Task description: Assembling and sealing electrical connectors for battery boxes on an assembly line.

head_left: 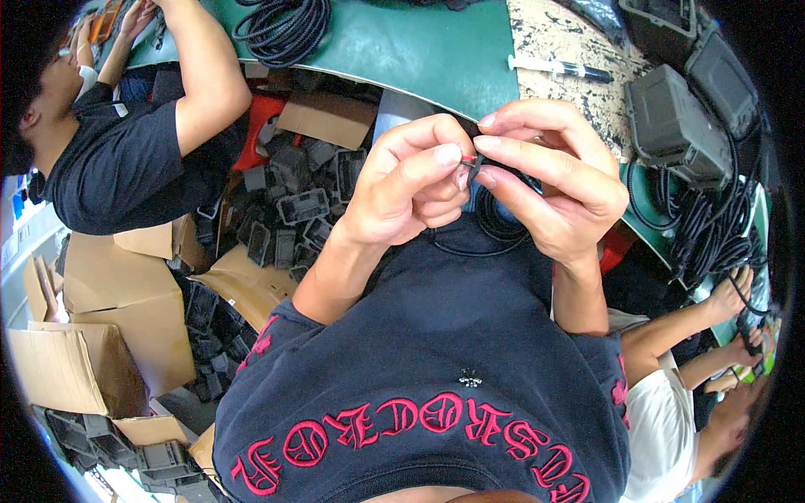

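"Two hands meet at one o'clock in the head view. What's between them?"

"Small black-and-red piece (471,163). The left hand (407,180) pinches it between thumb and curled fingers from its nine o'clock; the right hand (566,184) has thumb and fingertips closed on its dark end from three."

"And the black cable (496,222)?"

"Looped at the hands' six o'clock. Whether it joins the piece, I can't tell; the fingers cover too much."

"How should it handle?"

"Light, I'd judge, fiddly rather than heavy. The red part looks thin and probably bends; the dark part seems firmer, so hold there, fingertips only, and spare the red any tugging. Slipperiness I can't judge."

"What's around?"

"On the green table (419,50), a cable coil (287,35) at eleven; a syringe-like tube (560,67) between one and two; grey cases (675,117) at two."
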Demonstrator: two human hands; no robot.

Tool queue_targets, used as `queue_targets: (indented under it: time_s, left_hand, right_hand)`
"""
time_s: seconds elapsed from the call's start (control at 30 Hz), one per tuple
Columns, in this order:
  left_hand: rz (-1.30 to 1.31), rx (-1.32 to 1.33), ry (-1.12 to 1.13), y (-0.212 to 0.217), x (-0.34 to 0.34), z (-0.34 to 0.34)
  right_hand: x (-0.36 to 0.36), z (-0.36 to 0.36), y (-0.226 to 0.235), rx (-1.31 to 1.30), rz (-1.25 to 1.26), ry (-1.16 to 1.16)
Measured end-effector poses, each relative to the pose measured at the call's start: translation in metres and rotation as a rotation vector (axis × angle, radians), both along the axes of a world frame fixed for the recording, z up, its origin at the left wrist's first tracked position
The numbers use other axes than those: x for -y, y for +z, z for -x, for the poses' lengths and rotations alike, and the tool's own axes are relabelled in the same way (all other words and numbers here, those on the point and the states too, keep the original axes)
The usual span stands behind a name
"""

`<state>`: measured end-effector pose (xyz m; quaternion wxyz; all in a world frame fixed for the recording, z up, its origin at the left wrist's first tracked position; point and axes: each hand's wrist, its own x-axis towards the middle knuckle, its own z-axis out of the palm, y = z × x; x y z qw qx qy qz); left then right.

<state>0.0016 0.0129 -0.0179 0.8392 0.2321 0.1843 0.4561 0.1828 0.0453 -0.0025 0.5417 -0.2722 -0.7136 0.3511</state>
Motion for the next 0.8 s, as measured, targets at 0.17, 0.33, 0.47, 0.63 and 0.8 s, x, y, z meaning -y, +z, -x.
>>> queue_targets:
  time_s: [0.17,0.33,0.47,0.63,0.8]
  left_hand:
    - [0.006,0.023,0.012,-0.003,0.001,0.001]
    - [-0.093,-0.068,0.035,-0.006,0.000,0.004]
    - [-0.143,-0.195,0.057,-0.004,0.000,0.006]
    - [-0.271,-0.519,0.082,0.005,-0.001,0.005]
    - [-0.223,-0.516,0.062,0.005,0.000,0.007]
  right_hand:
    - [-0.001,-0.007,0.006,0.089,-0.002,0.021]
    - [0.003,-0.008,0.009,0.076,0.067,0.069]
    - [0.007,-0.007,0.005,0.075,0.030,0.066]
    - [0.010,-0.007,0.002,0.117,0.031,0.024]
    - [0.011,-0.004,-0.001,0.153,0.091,0.048]
